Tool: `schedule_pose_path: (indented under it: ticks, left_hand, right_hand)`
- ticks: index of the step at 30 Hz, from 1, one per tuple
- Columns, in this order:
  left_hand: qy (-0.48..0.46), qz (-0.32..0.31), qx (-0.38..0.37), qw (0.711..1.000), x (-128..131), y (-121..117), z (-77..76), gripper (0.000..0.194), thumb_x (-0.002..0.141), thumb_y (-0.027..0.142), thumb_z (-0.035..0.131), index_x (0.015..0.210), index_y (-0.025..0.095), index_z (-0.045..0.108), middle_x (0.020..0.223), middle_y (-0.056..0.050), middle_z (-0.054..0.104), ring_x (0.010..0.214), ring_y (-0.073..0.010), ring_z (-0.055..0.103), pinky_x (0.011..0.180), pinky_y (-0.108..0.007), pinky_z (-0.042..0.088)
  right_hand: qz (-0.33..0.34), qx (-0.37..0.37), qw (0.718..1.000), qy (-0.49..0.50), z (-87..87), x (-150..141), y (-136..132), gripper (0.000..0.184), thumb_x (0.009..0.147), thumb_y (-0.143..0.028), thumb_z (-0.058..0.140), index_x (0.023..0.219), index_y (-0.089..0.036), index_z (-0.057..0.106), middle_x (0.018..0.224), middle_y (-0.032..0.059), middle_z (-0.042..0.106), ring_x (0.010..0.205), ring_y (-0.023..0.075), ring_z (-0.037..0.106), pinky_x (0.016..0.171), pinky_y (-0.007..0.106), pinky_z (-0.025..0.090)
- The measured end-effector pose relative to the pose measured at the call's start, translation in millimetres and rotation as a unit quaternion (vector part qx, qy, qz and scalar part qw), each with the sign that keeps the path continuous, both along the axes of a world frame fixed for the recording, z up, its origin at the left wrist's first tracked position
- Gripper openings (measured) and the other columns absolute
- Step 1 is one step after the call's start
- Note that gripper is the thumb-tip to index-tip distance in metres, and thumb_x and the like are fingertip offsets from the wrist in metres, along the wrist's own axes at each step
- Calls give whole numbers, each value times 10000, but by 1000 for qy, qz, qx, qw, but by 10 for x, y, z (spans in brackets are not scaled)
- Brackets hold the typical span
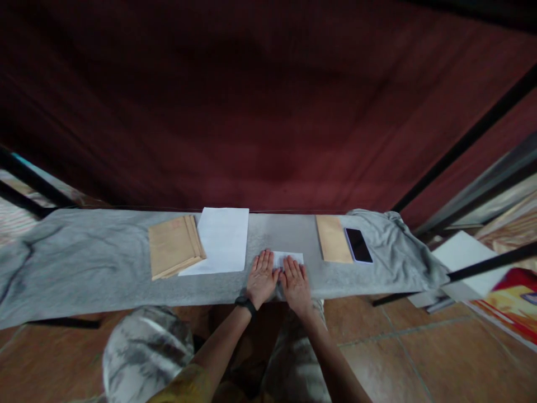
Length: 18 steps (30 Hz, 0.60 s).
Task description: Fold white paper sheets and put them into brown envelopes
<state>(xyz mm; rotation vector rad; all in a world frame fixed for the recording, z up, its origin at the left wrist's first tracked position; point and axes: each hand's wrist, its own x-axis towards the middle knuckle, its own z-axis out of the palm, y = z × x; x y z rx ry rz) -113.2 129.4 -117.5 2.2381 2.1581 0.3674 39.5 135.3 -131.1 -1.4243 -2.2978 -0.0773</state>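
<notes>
A small piece of white paper [293, 257], seemingly folded, lies on the grey cloth near the front edge. Both hands press flat on it, so much of it is hidden. My left hand [262, 277], with a dark band at the wrist, covers its left part with fingers stretched out. Over its right part lies my right hand [295, 284], fingers also straight and palm down. To the left are larger white sheets [226, 238], partly under a stack of brown envelopes [172, 246]. On the right a single brown envelope [333, 239] lies beside a phone [359, 245].
Grey cloth [104, 246] covers the narrow bench, rumpled at both ends. A dark red curtain [268, 112] hangs behind it. Black metal bars [465, 134] slant at both sides. White boxes and a colourful printed item [509, 305] sit at the lower right.
</notes>
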Motion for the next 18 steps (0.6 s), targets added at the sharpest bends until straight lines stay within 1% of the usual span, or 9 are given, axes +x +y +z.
schedule_pose_path:
  ticks: [2, 4, 9, 14, 18]
  left_hand:
    - [0, -6, 2, 1000, -10, 1, -14, 607, 997, 378, 289, 1529, 87, 310, 1604, -121, 303, 1506, -219, 213, 1233, -422, 179]
    - [-3, -8, 7, 1000, -11, -1, -18, 611, 993, 388, 304, 1528, 93, 315, 1597, -129, 318, 1503, -223, 222, 1230, -430, 185]
    - [-21, -1, 15, 1000, 9, -9, 24, 612, 984, 410, 336, 1516, 107, 346, 1589, -145, 333, 1490, -248, 262, 1223, -446, 202]
    - [-53, 21, 30, 998, 1, -32, 62, 622, 962, 429, 382, 1479, 82, 396, 1563, -190, 366, 1477, -292, 290, 1201, -487, 252]
    - [-105, 55, 38, 992, 32, -31, 58, 585, 935, 323, 412, 1455, 55, 400, 1490, -216, 470, 1409, -295, 415, 1163, -464, 331]
  right_hand:
    - [13, -7, 1000, 0, 16, -52, -60, 464, 1044, -312, 320, 1464, -172, 459, 1505, 99, 473, 1396, 218, 428, 1185, 433, 240]
    - [6, -8, 1000, 0, 33, -43, -97, 472, 1044, -327, 331, 1463, -151, 458, 1503, 117, 471, 1392, 227, 434, 1181, 435, 250]
    - [-27, -8, 1000, -8, 59, 161, -129, 510, 1043, -353, 328, 1487, -116, 412, 1518, 144, 440, 1397, 266, 426, 1164, 466, 278]
    - [-62, -18, 998, -6, 16, 316, -148, 538, 1040, -385, 307, 1509, -130, 377, 1511, 147, 450, 1394, 286, 427, 1151, 499, 290]
    - [-68, -18, 997, -7, -14, 320, -156, 536, 1041, -384, 296, 1497, -122, 398, 1508, 151, 455, 1387, 284, 435, 1154, 496, 283]
